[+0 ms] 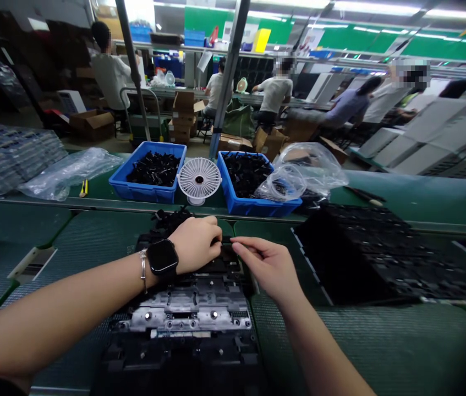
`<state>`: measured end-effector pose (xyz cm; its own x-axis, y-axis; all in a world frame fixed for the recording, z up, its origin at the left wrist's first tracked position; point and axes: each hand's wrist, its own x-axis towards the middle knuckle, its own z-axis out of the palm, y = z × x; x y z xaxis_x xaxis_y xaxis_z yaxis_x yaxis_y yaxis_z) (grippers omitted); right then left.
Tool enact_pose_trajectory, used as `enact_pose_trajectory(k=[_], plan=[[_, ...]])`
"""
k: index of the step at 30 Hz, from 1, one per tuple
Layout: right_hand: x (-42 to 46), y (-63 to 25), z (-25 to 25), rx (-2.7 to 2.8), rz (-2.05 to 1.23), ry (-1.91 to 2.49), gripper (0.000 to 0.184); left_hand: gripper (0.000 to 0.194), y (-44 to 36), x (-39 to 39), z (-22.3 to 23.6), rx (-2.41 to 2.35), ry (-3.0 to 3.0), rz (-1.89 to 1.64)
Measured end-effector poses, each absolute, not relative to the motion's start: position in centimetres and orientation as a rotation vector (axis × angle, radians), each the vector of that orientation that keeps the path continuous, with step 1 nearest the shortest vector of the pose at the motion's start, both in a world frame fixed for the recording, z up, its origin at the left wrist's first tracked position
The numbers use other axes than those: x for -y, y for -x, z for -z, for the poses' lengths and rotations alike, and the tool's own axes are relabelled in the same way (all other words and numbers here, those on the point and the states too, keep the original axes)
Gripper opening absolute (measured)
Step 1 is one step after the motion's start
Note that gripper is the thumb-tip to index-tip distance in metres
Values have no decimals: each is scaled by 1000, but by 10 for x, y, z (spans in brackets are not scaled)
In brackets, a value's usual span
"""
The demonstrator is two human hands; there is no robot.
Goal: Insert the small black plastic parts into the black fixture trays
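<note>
Where the two hands meet, a metal-and-black fixture (187,313) lies lengthwise on a green conveyor belt (381,330), its grey metal plate studded with round fasteners and its far end dark with small black plastic parts (170,223) heaped just past the hands. Left hand (195,245): curled, knuckles up, fingertips down at the fixture's far end; whether it grips a part is hidden by the hand itself. A black smartwatch (162,257) and a silver bracelet (143,269) sit on that wrist. Right hand (263,267): thumb and fingers drawn into a pinch, tips just beside the left hand and above the fixture; anything held there is too small to tell. Beyond the belt's far edge, on a green bench, stand a blue crate of black parts (142,191) and a second blue crate (257,206), also full, with a white desk fan (198,179) between them and a clear plastic bag (307,170) slumped over the second crate. A yellow-handled tool (83,188) lies left of the first crate. A large black tray (381,253) sits on the belt to the right. Farther off, seated co-workers (274,93) face their own benches.
</note>
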<state>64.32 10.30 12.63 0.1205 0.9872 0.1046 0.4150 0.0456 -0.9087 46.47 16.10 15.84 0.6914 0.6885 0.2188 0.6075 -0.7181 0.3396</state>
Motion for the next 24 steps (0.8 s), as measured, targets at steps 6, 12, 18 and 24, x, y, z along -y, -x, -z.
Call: enact_pose_trajectory(k=[6,12,18,24], plan=[[-113,-643,-130,1515,-791,1516,32,17,-463,-163,-158,-1020,-2604,-548],[-118,-644,-127,1633,-849,1476,30,18,-463,-163,-156,-1040,-2637,-481],[-118,-643,-138,2019,-659,1355,20,20,-457,-166,-160,-1047,-2624,-421],[-121,-645,-148,2242,-493,1349,21,22,-429,-164,-173,-890,-2702,-411]])
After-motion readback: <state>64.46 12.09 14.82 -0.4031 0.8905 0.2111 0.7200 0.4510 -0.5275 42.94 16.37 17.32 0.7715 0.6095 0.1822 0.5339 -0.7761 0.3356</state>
